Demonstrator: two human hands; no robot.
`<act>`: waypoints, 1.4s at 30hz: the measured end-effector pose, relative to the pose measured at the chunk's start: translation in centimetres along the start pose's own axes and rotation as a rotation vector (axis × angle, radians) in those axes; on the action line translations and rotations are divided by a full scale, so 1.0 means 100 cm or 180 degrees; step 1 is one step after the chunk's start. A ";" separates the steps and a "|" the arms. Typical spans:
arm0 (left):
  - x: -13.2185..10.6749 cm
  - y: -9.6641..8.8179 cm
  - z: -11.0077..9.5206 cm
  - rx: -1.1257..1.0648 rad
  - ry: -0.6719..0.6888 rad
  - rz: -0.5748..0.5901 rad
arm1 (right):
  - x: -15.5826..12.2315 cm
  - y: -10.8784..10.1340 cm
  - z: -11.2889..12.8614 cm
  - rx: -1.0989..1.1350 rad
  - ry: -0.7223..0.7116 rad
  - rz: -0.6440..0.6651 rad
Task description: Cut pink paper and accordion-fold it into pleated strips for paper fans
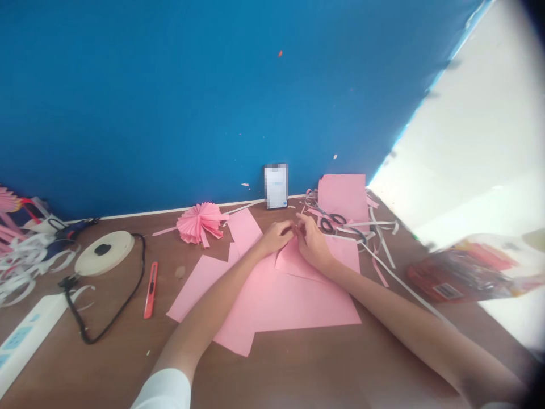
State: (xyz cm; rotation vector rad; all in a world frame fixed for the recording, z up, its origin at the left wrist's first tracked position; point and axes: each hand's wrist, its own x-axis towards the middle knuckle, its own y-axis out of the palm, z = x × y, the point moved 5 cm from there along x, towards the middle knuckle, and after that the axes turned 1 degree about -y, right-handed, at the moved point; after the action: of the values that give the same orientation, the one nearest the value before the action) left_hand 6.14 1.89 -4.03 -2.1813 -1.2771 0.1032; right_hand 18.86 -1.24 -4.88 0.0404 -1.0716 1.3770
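Observation:
My left hand (275,238) and my right hand (313,241) meet at the fingertips in the middle of the desk. Between them they pinch an edge of a folded pink paper sheet (298,261), though the fingers hide most of what they hold. Further pink paper sheets (264,301) lie overlapping beneath my forearms. Just left of my hands sits a pleated pink paper fan (200,222). Black-handled scissors (334,222) lie beyond my right hand, among white paper strips (381,238) and beside a pink sheet (343,199).
A blurred phone (276,186) leans against the blue wall (213,102). On the brown desk (298,369) lie an orange utility knife (150,289), a round cream corded device (104,253) and a white power strip (25,341). A plastic packet (472,270) lies at right.

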 end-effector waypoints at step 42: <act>0.000 0.001 0.002 -0.0112 -0.0107 0.0011 | -0.001 -0.006 -0.004 -0.0021 0.0343 -0.0194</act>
State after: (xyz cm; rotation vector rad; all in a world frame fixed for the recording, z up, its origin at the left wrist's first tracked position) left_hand 6.21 1.94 -4.22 -2.2203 -1.3029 0.1202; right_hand 19.52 -1.22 -4.80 -0.0057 -0.9774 1.3062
